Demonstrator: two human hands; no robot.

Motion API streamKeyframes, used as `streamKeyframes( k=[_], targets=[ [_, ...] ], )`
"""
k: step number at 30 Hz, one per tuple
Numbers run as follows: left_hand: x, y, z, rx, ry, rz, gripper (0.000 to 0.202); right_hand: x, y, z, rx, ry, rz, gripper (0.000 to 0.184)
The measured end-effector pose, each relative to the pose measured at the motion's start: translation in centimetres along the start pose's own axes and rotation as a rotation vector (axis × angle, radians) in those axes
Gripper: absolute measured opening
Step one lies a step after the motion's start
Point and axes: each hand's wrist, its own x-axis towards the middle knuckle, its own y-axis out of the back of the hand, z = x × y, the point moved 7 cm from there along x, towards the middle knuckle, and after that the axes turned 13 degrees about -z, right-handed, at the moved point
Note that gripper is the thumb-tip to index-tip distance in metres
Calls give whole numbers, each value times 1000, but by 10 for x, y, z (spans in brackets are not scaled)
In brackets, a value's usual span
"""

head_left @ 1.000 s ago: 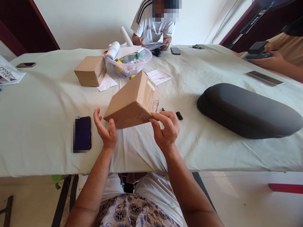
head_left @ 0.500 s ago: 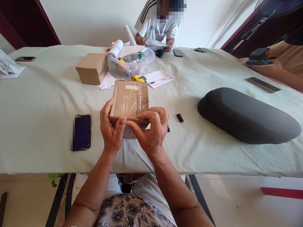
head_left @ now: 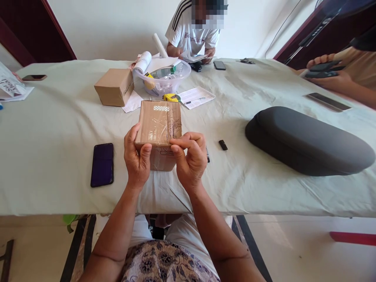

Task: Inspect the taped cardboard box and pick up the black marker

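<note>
The taped cardboard box (head_left: 159, 129) sits near the table's front edge (head_left: 188, 211), on the pale cloth (head_left: 53, 156), with both hands on its near side. To its left a dark phone (head_left: 102, 164) lies flat, apart from the box with bare cloth between them; to its right a small black object (head_left: 223, 145) lies close by, and a long dark padded case (head_left: 308, 141) fills the right side, well apart from the hands. Behind the box, a yellow tape measure (head_left: 170, 98) and a sheet of paper (head_left: 195, 97) lie just beyond its far edge, then a clear plastic bowl (head_left: 163, 80) and a second cardboard box (head_left: 114, 87). The left hand (head_left: 136, 160) clasps the box's near left corner, thumb across the front face and fingers up its left side. The right hand (head_left: 190, 160) has thumb and forefinger pressed together at the near top edge, pinching at the clear tape there. The box's top tilts toward the camera. Across the table a person in a white shirt (head_left: 192, 35) handles papers, and another person's hand (head_left: 326, 72) holds a dark device at far right.
</note>
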Motion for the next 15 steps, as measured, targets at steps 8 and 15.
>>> streamKeyframes(
  k=[8,15],
  targets=[
    [-2,-2,-6,-22,-35,16,58,-4,2,26,319,-69,-9,11],
    [-4,-5,-8,-113,-11,42,53,-8,2,25,387,-87,-15,11]
  ],
)
